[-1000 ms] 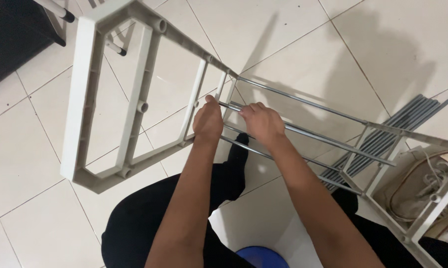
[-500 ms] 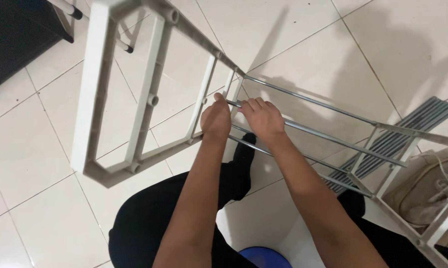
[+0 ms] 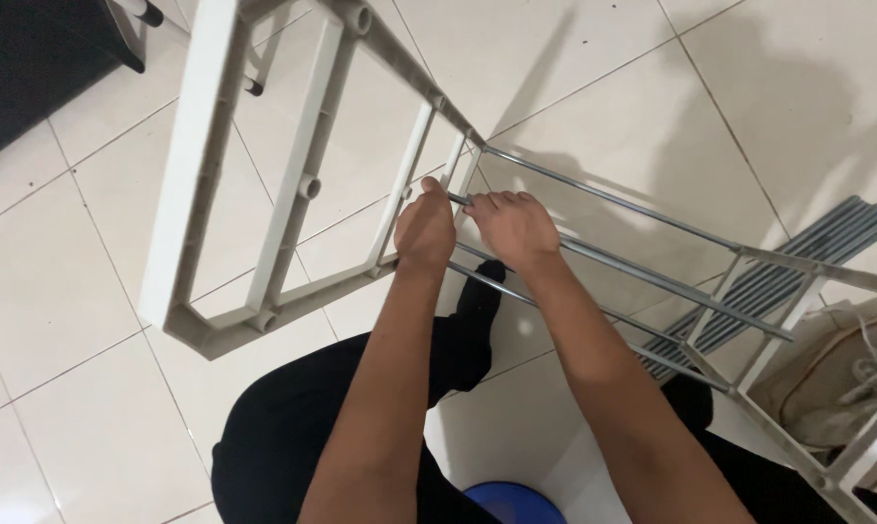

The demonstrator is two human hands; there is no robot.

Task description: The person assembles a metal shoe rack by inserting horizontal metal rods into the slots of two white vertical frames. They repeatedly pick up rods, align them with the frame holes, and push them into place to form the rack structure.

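Observation:
A white plastic rack frame stands tilted above the tiled floor, joined to a second frame at the right by several chrome rods. My left hand is closed around the frame's inner bar where a rod end enters it. My right hand grips the same rod just beside it, fingers wrapped over the metal. Both forearms reach up from the bottom of the view over black trousers.
A bundle of loose metal rods lies on the floor at the right. Beige shoes sit at the right edge. A blue round object shows at the bottom. Dark furniture fills the top left corner.
The frame and both hands have shifted slightly right and up in view. My hands keep their hold at the rod's joint with the white frame.

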